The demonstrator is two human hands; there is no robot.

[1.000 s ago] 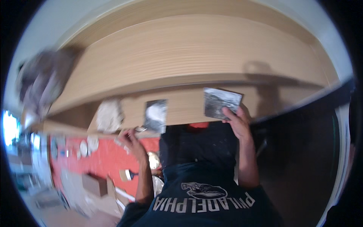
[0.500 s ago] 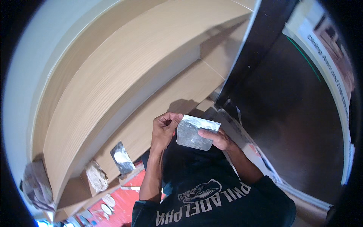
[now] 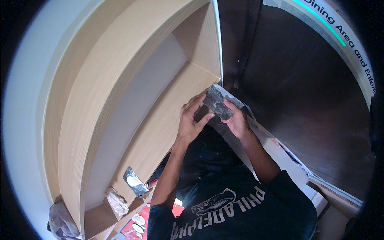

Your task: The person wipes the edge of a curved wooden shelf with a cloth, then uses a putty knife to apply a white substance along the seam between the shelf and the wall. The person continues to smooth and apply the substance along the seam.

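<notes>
My two hands hold a flat, smudged grey metal plate (image 3: 216, 100) above the far end of the pale wooden lower shelf (image 3: 168, 108). My left hand (image 3: 190, 122) grips its left edge, fingers at the upper corner and thumb lower down. My right hand (image 3: 237, 120) is closed on the right side, thumb lying on the face. Lower left on that shelf lies another metal plate (image 3: 135, 181) bearing a white substance, beside a crumpled pale bag or wrapping (image 3: 117, 201).
A curved upper shelf (image 3: 104, 84) runs along the left, with a grey cloth (image 3: 63, 220) at its lower end. A dark panel (image 3: 300, 104) with a pale printed border fills the right. Red sheeting (image 3: 130, 229) with small objects shows below the shelves.
The view has turned toward the dark panel. My left hand has come from the lower left onto the plate in my right hand, and both have since raised it toward the shelf's far end.
</notes>
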